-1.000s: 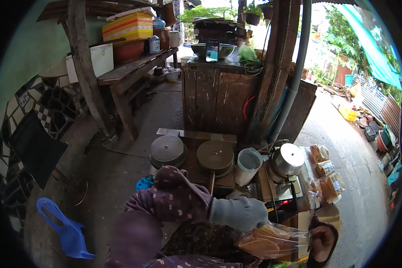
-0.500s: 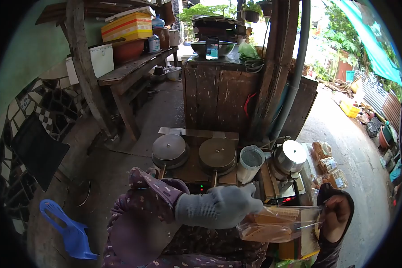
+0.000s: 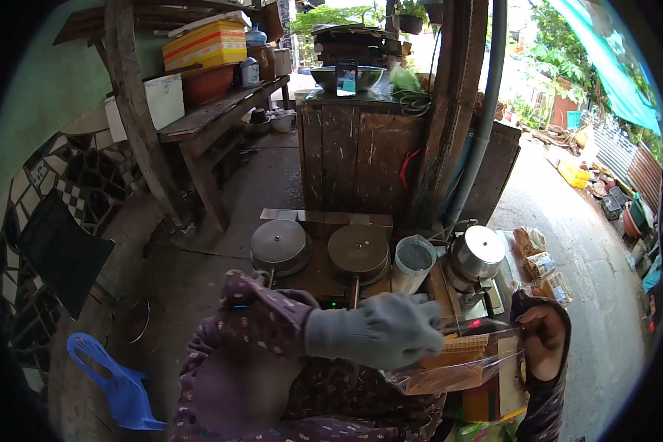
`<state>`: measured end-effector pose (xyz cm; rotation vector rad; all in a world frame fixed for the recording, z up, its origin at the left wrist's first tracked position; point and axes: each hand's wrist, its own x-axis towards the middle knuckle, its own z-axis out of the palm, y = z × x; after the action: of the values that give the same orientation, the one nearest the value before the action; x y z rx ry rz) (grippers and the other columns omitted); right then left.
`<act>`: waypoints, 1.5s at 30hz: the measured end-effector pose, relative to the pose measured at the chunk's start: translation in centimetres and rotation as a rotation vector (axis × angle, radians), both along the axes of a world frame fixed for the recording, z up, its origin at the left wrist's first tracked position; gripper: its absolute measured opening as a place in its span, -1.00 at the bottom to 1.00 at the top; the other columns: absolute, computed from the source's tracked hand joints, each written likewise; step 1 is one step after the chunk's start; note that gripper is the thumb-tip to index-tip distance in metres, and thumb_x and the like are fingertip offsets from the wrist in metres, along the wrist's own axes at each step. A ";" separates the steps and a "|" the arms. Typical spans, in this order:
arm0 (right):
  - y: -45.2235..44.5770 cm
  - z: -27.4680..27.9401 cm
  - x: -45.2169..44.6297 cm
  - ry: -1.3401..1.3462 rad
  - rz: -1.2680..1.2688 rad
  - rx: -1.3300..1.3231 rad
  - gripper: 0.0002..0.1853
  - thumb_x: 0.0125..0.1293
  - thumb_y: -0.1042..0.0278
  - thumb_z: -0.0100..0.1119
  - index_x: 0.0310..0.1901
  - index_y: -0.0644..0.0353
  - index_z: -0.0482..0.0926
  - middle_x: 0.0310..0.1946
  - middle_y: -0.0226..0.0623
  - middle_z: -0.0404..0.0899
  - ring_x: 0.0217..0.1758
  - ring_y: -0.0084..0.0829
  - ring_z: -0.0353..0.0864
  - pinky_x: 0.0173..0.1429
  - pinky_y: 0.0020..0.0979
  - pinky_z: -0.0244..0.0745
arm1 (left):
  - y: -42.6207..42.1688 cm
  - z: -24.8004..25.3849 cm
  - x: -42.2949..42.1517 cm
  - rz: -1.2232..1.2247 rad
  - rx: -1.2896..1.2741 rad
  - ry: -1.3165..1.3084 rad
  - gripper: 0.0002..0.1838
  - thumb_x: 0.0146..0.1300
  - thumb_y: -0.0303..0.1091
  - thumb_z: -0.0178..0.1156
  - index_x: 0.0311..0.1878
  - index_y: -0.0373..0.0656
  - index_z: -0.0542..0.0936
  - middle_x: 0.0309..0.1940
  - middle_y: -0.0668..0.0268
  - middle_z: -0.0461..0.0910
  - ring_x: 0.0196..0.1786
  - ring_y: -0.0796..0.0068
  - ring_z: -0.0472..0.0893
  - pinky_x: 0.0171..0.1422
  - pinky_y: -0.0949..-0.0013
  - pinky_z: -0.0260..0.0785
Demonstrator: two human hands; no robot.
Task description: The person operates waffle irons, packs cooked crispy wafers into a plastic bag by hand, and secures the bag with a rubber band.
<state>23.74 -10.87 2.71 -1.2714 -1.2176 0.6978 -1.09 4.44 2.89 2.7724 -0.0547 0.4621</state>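
My left hand, in a grey knitted glove, has its fingers closed on the left end of a clear plastic bag. Flat brown wafers with a grid pattern lie inside the bag. Bare and at the bag's right end, my right hand pinches the plastic. The bag is stretched between both hands, low at the right. Beyond my left hand are two round lidded pans with handles towards me, and a tall container of pale liquid.
A third round metal pan is at the right. Packed bags lie beyond it. Behind stands a wooden cabinet with a phone on top. A blue plastic chair and a black chair are at the left.
The gloved left hand first moved left, then slightly back right. My right hand rose after the first frame. The bag has tilted, and its wafers show more clearly.
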 end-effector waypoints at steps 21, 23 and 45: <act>-0.8 1.0 2.1 -0.232 -0.114 -0.097 -0.75 0.08 0.73 -0.02 -0.19 0.24 0.41 -0.42 -0.47 0.37 -0.40 -0.69 0.35 -0.31 -0.66 0.24 | -2.0 -2.2 13.9 -0.161 0.105 -0.028 -0.78 -0.01 -0.37 0.13 -0.23 -0.05 0.59 -0.37 0.22 0.49 -0.25 0.17 0.54 -0.20 0.18 0.43; -1.3 -1.1 5.0 -0.410 -0.174 0.076 -0.74 0.10 0.65 0.02 -0.14 0.23 0.47 -0.44 -0.52 0.32 -0.43 -0.69 0.28 -0.32 -0.64 0.24 | -1.5 -1.2 14.0 -0.146 0.015 0.025 -0.86 -0.02 -0.34 0.15 -0.35 -0.01 0.62 -0.36 0.14 0.54 -0.26 0.18 0.57 -0.19 0.18 0.44; -1.5 -2.8 5.9 -0.914 0.034 -0.123 -0.79 0.11 0.33 0.35 -0.22 0.13 0.59 -0.27 -0.54 0.54 -0.56 -0.72 0.30 -0.48 -0.62 0.21 | 4.2 6.3 15.1 0.465 -0.508 0.182 -0.56 0.08 -0.47 0.10 0.10 -0.10 0.56 -0.22 0.25 0.65 -0.31 0.59 0.59 -0.11 0.51 0.49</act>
<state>29.60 -12.34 -0.10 -1.7536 -1.9433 0.1851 14.02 8.59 9.22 2.2927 0.6658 0.2771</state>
